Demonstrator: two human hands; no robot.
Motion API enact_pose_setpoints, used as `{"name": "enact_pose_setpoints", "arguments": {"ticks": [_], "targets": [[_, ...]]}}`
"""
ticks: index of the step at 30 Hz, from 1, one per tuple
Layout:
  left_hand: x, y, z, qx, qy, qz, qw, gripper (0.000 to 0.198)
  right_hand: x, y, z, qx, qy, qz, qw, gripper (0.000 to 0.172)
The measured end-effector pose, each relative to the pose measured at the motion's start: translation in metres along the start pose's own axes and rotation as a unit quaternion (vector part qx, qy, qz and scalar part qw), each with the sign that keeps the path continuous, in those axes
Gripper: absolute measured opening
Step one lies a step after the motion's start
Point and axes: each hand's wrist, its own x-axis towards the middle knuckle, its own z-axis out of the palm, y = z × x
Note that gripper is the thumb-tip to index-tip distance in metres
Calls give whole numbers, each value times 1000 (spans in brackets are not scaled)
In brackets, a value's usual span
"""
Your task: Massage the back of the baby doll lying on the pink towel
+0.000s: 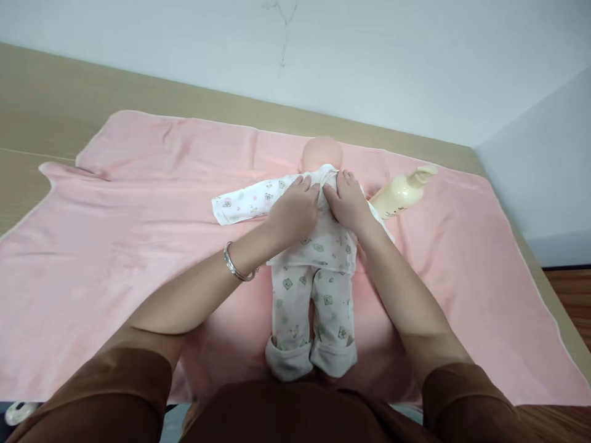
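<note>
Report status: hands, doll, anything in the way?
Left hand, right hand at shirt collar. Doll lying on pink blanket, trousers on. Bottle close to right hand; nothing visibly blocking.

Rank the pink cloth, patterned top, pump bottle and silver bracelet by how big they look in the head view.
1. Pink cloth
2. Patterned top, partly covered
3. Pump bottle
4. Silver bracelet

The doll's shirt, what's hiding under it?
Pants come out from under the shirt, and the doll's head shows above. What lies between is covered by cloth, so I can't see it.
</note>
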Motion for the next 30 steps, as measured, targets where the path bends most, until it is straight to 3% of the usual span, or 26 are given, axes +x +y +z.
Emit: {"name": "enact_pose_setpoints", "arguments": {"ticks": [6, 9, 12, 15, 22, 27, 30], "targets": [[10, -11, -5, -79, -7, -67, 995, 45, -29, -15, -6, -71, -12, -37, 997, 72], [23, -25, 2, -97, -7, -87, 991, 42, -50, -28, -5, -94, -12, -64, 993, 71], [28, -33, 13, -72, -8, -115, 991, 51, -58, -36, -7, -74, -22, -56, 995, 69], [27, -33, 17, -41, -3, -114, 993, 54, -55, -37, -12, -41, -35, -44, 998, 67], [18, -20, 6, -8, -1, -68, 998, 43, -49, -31, -17, -19, -56, -34, 998, 70], [4, -10, 2, -16, 8, -6, 1000, 48, -19, -7, -4, 23, -16, -66, 997, 67], [-1, -5, -2, -29, -3, -5, 1000, 44, -2, 6, 2, 17, 0, -60, 998, 66]]}}
